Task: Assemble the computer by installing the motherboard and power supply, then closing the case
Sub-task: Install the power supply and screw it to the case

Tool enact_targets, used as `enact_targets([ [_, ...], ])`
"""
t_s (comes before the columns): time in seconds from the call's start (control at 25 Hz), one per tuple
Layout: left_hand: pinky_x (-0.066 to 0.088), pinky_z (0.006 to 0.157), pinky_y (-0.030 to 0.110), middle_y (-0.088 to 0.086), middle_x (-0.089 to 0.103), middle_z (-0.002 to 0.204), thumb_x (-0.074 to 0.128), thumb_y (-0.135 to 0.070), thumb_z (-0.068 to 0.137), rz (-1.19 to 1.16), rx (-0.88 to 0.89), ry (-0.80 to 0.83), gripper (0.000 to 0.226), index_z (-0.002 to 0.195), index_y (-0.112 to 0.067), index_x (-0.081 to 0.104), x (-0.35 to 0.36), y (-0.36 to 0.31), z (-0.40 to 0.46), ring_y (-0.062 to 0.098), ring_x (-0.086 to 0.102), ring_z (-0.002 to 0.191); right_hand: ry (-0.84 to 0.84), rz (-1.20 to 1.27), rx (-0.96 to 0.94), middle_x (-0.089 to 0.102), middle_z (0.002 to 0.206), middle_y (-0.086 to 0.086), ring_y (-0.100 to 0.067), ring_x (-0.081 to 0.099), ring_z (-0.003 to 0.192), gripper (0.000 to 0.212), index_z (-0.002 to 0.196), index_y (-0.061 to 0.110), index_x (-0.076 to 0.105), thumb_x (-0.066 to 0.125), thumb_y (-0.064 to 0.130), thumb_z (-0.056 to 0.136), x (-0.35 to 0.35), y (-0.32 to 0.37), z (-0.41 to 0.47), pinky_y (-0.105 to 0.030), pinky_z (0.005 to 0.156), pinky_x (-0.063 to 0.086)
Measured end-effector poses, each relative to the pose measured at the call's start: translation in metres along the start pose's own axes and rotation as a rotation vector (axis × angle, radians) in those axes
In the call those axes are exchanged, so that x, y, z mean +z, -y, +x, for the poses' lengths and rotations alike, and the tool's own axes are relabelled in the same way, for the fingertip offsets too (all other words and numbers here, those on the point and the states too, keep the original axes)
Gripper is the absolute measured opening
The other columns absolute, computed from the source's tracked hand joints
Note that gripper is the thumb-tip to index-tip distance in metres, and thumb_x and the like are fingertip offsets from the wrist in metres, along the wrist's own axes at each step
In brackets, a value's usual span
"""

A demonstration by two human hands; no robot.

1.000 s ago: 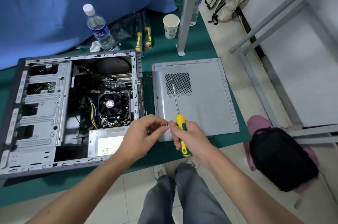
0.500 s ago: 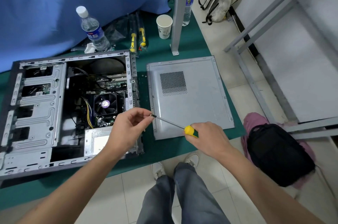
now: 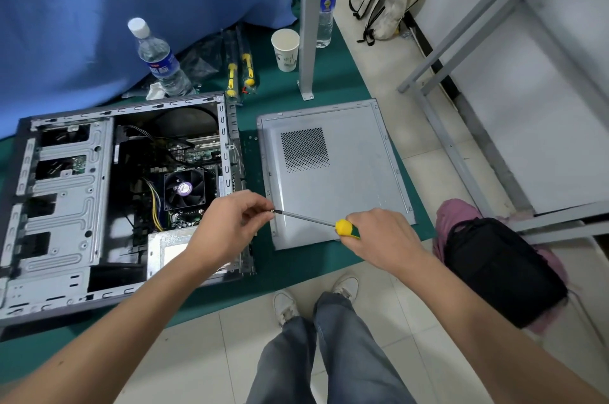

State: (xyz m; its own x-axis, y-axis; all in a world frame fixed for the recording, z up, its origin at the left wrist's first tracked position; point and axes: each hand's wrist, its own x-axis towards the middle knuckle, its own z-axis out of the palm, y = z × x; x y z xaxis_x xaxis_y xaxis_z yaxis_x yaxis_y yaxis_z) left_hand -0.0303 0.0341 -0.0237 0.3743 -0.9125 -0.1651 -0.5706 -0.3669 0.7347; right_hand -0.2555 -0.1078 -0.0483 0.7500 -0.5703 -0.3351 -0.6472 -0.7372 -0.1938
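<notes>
Green cloth covers the table (image 3: 329,80), where an open computer case (image 3: 62,206) lies on its side, showing the motherboard (image 3: 194,153), its round CPU fan (image 3: 184,188) and the power supply (image 3: 168,247) at the near edge. Its grey side panel (image 3: 333,173) lies just beside it. The right hand (image 3: 384,240) grips a yellow-handled screwdriver (image 3: 342,227); the left hand (image 3: 230,225) pinches its tip. Behind stand a blue-labelled water bottle (image 3: 158,61), writing unreadable, and a paper cup (image 3: 285,49), contents unseen.
</notes>
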Motion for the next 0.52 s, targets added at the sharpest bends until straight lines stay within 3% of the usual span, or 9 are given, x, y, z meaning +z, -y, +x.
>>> enact_targets([
  [0.24,0.047,0.067,0.008,-0.007,0.072,0.08,0.073,-0.013,0.088,-0.17,-0.108,0.033,0.007,0.09,-0.019,0.074,0.002,-0.01,0.004,0.0,0.063,0.07,-0.047,-0.063,0.002,0.055,0.069,0.003,-0.022,0.058,0.066,0.037,0.088,0.022,0.059,0.042,0.054,0.097,-0.01,-0.007,-0.008,-0.029,0.056,0.038],
  [0.4,0.051,0.073,0.018,-0.009,0.07,0.085,0.072,-0.013,0.089,0.02,0.027,0.036,0.007,0.095,-0.015,0.076,-0.002,-0.015,0.004,0.005,0.063,0.075,-0.047,-0.108,-0.013,0.062,0.074,0.002,-0.022,0.055,0.065,0.033,0.086,0.024,0.056,0.043,0.052,0.098,-0.018,-0.005,-0.012,-0.03,0.056,0.036],
  [0.52,0.053,0.075,0.032,-0.006,0.067,0.09,0.068,-0.016,0.093,0.26,0.168,0.068,0.01,0.1,-0.014,0.075,-0.007,-0.016,0.006,0.014,0.062,0.078,-0.022,-0.105,-0.017,0.053,0.067,0.004,-0.023,0.05,0.063,0.033,0.079,0.025,0.051,0.046,0.053,0.096,-0.027,-0.003,-0.012,-0.031,0.054,0.031],
])
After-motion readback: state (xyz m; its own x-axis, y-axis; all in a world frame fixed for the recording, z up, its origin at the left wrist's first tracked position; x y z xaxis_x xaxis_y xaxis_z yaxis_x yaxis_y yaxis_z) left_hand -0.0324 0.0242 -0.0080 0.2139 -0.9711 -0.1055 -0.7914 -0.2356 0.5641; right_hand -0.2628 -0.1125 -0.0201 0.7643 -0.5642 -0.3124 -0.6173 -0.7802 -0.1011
